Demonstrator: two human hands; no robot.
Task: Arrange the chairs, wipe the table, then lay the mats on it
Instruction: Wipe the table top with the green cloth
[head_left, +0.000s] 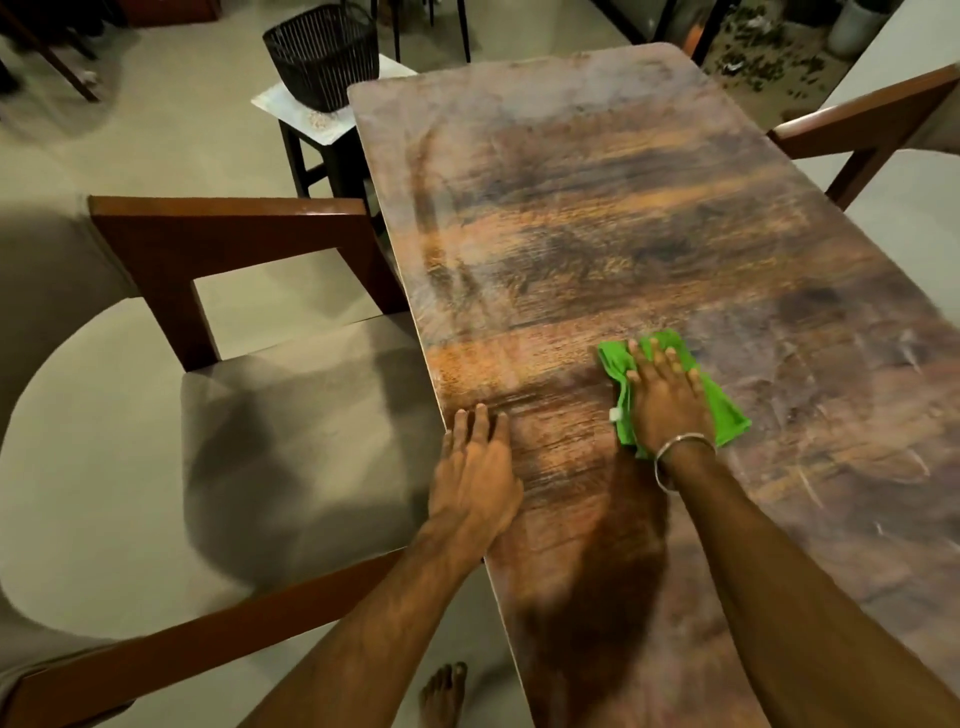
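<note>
1. Right hand (667, 400) is pressing flat, fingers spread, on a green cloth (724, 410) lying on the wooden table (597, 208).
2. Left hand (475, 467) is resting open on the table edge, just left of the cloth.
3. Wooden chair (234, 234) is sitting left of that hand.

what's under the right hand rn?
A green cloth lies flat on the wooden table, pressed down by the right hand. Its edges stick out around the fingers; the middle part and the tabletop beneath are covered.
</note>
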